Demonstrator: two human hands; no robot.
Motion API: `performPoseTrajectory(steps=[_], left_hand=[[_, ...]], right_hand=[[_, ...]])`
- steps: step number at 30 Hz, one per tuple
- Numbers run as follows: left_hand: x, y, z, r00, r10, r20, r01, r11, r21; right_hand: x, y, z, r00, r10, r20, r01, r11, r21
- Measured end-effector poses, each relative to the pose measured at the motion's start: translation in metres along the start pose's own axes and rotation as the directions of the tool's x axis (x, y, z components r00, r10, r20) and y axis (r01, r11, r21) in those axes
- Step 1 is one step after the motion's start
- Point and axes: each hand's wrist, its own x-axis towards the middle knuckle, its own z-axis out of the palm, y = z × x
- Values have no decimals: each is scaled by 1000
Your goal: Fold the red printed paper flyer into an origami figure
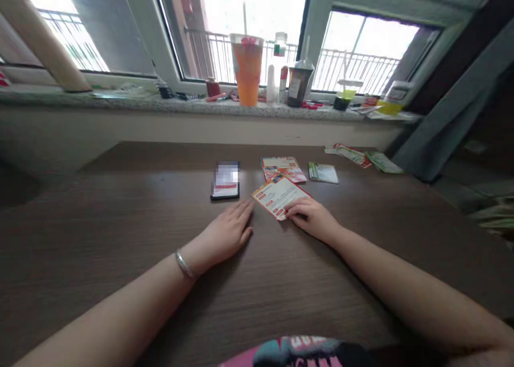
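Observation:
My right hand (313,217) pinches the near corner of a red-and-white card (277,194) that lies on the dark wooden table (120,233). My left hand (227,233) rests flat on the table just left of that card, fingers stretched out, holding nothing; a silver bracelet sits on its wrist. A phone (226,181) lies face up beyond the left hand. Behind the held card lie a colourful card (283,169) and a green-and-white card (323,172).
More cards (363,158) lie at the table's far right corner. The stone windowsill (120,103) behind carries a tall orange cup (247,69), a dark cup (298,85), small bottles and clutter. A cardboard tube (40,37) leans at the left.

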Motion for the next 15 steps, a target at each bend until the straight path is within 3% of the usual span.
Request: performPoseTrajectory(steps=[5,15], left_hand=[[-5,5,3,996,52,-72,-51,999,18],[-3,6,-2,994,113,13,-113,994,2]], right_hand=[[-17,-16,-10,998,-8,66,0,992,126],[-18,-31,-34,965,-37,259,-36,961,274]])
